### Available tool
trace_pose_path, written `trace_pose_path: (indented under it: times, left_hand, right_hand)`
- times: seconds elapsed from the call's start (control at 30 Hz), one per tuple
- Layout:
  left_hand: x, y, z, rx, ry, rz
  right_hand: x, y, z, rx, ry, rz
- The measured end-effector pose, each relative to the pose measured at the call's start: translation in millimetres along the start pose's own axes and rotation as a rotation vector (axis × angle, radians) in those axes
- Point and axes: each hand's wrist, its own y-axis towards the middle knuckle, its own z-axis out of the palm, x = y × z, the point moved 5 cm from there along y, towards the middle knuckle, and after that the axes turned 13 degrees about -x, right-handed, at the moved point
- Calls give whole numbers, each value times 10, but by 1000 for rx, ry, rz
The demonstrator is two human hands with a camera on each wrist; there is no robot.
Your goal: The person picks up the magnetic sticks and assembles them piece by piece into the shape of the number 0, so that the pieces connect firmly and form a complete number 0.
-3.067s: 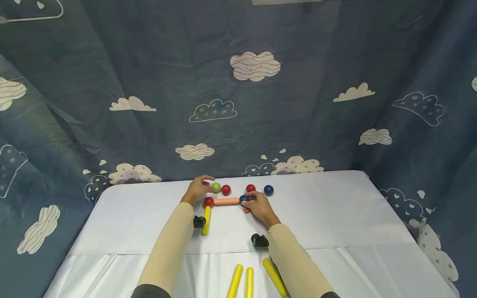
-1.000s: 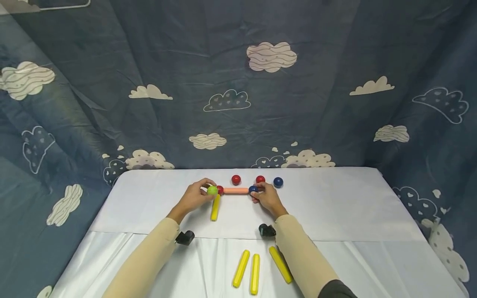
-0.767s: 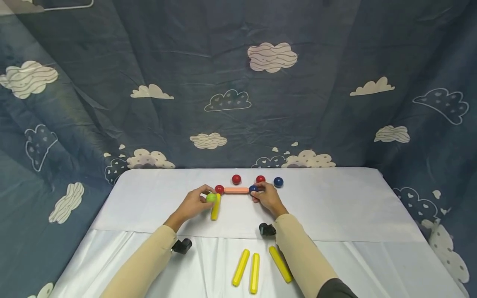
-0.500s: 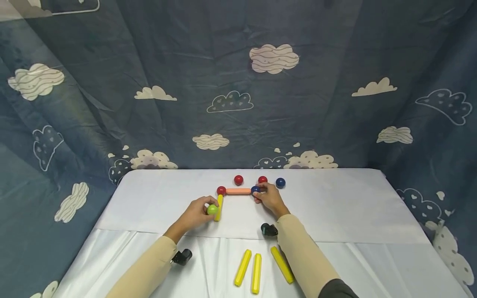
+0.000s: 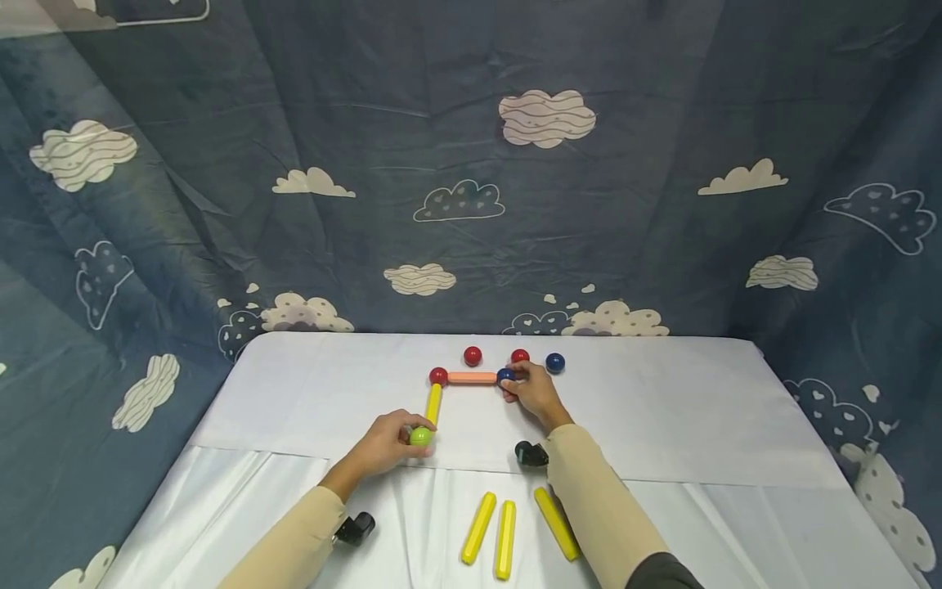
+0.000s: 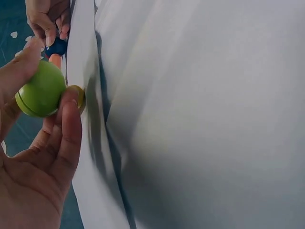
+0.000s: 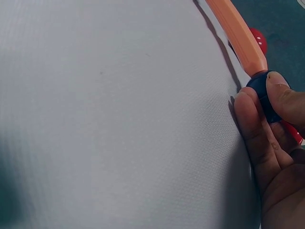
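Note:
My left hand [image 5: 388, 442] pinches a green ball [image 5: 421, 437] between thumb and fingers, close to the near end of a yellow stick [image 5: 434, 402]. Whether ball and stick touch, I cannot tell. The stick's far end meets a red ball [image 5: 438, 376], from which an orange stick [image 5: 473, 378] runs right to a blue ball [image 5: 505, 375]. That blue ball is pinched by my right hand [image 5: 536, 393]. In the left wrist view the green ball [image 6: 43, 90] lies between thumb and fingertips; the right wrist view has the blue ball [image 7: 264, 93] on the orange stick's end [image 7: 240, 38].
Behind the joined pieces lie two red balls [image 5: 473, 356] and another blue ball [image 5: 555, 363]. Three loose yellow sticks [image 5: 505, 540] lie at the front of the white-covered table [image 5: 662, 417], one beside the right forearm. A dark cloud-patterned curtain [image 5: 611, 245] hangs behind.
My left hand has picked the green ball from the back row and brought it toward me along the yellow stick to its near end. The right hand stays at the blue ball.

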Motion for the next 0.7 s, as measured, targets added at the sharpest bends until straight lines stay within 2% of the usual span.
trace_pose_path:
  times: [0.2,0.4,0.63,0.7]
  left_hand:
    - [-1,-13,43,15,48,9]
    - [-9,1,74,24,53,8]
    - [-33,26,79,5,79,50]
    - [-27,22,85,8,88,39]
  right_hand:
    - [-11,7,8,3,3,-13]
    - [-22,13,-1,6,19,-19]
    - [-3,-4,3,6,26,-24]
    - [-3,-8,5,8,28,-30]
